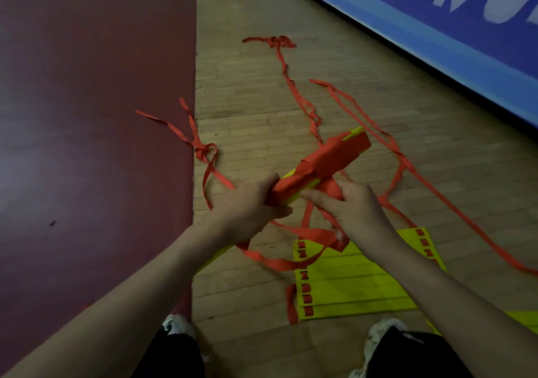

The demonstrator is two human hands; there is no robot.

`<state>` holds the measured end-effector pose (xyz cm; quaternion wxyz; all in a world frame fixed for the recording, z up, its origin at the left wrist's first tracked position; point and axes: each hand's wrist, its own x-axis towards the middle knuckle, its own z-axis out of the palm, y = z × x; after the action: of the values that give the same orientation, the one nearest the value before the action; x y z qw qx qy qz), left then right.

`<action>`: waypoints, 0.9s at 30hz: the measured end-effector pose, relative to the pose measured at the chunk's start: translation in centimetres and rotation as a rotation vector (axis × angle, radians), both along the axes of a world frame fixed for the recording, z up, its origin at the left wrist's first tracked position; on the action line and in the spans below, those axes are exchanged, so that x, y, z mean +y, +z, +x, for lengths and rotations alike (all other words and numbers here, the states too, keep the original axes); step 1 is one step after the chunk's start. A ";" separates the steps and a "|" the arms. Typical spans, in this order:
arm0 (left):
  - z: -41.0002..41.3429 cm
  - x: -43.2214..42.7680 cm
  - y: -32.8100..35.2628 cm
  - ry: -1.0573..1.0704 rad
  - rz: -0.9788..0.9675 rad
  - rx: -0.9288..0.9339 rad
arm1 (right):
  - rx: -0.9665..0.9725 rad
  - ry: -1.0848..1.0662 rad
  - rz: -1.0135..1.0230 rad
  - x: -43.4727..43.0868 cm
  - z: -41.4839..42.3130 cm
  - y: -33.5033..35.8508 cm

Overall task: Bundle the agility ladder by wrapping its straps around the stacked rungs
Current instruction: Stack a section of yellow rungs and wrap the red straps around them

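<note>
- The stacked rungs (326, 159) are gripped by the left hand (250, 206), fingers curled round them, and are held in the air above the wooden floor (247, 92).
- A length of red strap (330, 188) is clasped just under the stacked rungs by the right hand (356, 207), its fingers closed round it.
- The wrapping is judged partly done: the stretch beyond the left hand is covered in red turns, while yellow shows at the far tip and beside the hands.
- Much appears left. Loose straps (407, 171) trail beyond and to the right of the stacked rungs, and a knotted tangle lies to their left at the edge of the maroon mat (87, 115).
- Flat rungs (358, 278) lie below the stacked rungs, nearer the person, not gathered in.
- The stack's near end is hidden by the left forearm; a yellow sliver there may belong to it.
- Whether the flat rungs are joined to the stack cannot be told, and one strap is cut off at the right edge.
</note>
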<state>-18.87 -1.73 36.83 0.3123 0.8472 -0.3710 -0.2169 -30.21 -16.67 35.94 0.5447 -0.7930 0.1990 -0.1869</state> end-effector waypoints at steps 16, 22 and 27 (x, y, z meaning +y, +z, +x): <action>-3.2 -0.9 -0.9 -0.166 0.312 -0.678 | 0.130 -0.150 0.678 0.1 0.7 0.1; 0.5 0.9 1.3 0.000 0.048 0.609 | 0.004 -0.053 0.712 -0.8 0.3 1.2; 1.2 2.3 1.4 -0.063 0.001 0.970 | -0.059 0.052 0.699 -1.0 -0.1 1.6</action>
<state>-17.68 0.59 38.22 0.4423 0.6368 -0.2078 -0.5964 -30.33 -17.71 37.53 0.7932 -0.5578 0.2148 -0.1165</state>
